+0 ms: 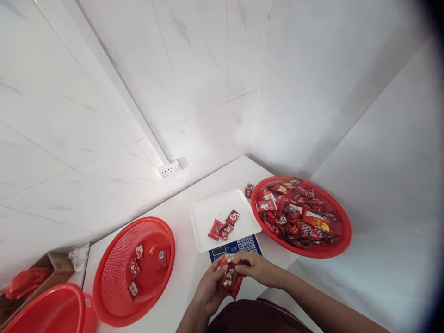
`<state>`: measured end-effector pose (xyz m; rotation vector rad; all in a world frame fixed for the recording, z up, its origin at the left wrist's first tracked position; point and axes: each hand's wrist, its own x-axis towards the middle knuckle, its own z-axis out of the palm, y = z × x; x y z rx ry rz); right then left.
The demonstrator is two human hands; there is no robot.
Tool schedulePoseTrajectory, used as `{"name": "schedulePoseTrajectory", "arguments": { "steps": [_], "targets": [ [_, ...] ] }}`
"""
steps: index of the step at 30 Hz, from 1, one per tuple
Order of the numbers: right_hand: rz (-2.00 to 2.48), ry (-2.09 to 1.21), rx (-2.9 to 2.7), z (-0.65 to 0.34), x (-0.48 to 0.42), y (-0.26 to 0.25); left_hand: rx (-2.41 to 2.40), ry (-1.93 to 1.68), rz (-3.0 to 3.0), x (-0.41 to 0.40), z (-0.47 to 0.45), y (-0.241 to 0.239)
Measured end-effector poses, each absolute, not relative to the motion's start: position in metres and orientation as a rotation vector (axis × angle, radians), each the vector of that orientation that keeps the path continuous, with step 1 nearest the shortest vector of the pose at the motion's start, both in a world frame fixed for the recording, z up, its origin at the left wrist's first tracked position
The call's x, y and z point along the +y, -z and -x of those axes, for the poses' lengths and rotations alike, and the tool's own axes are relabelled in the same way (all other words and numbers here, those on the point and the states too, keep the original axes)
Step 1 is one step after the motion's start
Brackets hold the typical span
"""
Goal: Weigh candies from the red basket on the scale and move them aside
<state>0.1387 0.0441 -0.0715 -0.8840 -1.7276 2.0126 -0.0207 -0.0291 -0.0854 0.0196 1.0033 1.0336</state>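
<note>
Left hand (pixel 210 287) and right hand (pixel 255 268) pinch closed on flat, red, glossy plastic packaging (pixel 230 280), probably light, soft, slippery, best edge-held.

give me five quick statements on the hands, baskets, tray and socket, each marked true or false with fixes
1. The left hand and right hand are both on red packaging. True.
2. The white tray holds no packets. False: small red packets lie on it.
3. The right basket holds a large pile of packets. True.
4. The left basket is heaped to its rim. False: only a few items lie inside.
5. The white socket is on the wall. True.
</note>
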Motion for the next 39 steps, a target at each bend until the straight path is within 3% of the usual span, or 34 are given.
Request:
{"name": "schedulePoseTrajectory", "arguments": {
  "steps": [7, 13, 18, 25, 30, 39],
  "targets": [
    [1.110, -1.962, -1.608, -0.129, 0.037, 0.095, 1.185, -1.156, 0.054, -0.039, 0.032, 0.097],
    [1.393, -1.916, -1.128, -0.124, 0.081, 0.111, 1.254, -1.210, 0.115, -0.046, 0.049, 0.105],
    [1.445, -1.913, -1.073, -0.117, 0.108, 0.113, 1.271, -1.187, 0.123, -0.059, 0.051, 0.105],
    [1.204, -2.409, -1.412, -0.122, 0.056, 0.098, 1.398, -1.004, -0.249, -0.055, 0.040, 0.098],
    [1.357, -2.195, -1.553, -0.130, 0.026, 0.102, 1.373, -0.941, -0.374, -0.047, 0.024, 0.095],
    [1.526, -2.242, -1.135, -0.177, 0.020, 0.109, 1.391, -0.988, -0.265, -0.065, 0.047, 0.103]
  ]
}}
